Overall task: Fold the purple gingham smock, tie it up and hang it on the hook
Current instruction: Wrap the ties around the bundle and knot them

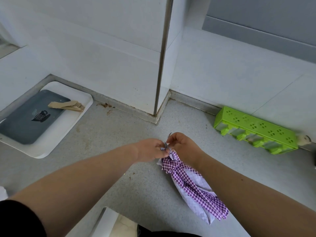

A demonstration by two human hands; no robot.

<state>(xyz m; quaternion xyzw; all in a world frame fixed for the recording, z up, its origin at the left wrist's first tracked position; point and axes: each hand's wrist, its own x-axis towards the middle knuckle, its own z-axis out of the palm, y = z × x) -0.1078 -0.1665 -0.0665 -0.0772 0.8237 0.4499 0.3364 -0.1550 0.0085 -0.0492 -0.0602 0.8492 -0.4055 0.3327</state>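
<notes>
The smock [189, 183] lay on the counter [119, 142] already folded into a narrow bundle, a gingham tie knotted round its upper end. The left hand [150, 149] and right hand [183, 146] met at that end, each grip pinching a thin strap, apparently finishing the tying. Hanging was still left; no hook was in view.

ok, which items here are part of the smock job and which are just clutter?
Job:
purple gingham smock
left hand
right hand

Lying about:
white tray
grey tray
wooden sticks
green rack

No hook in view.
</notes>
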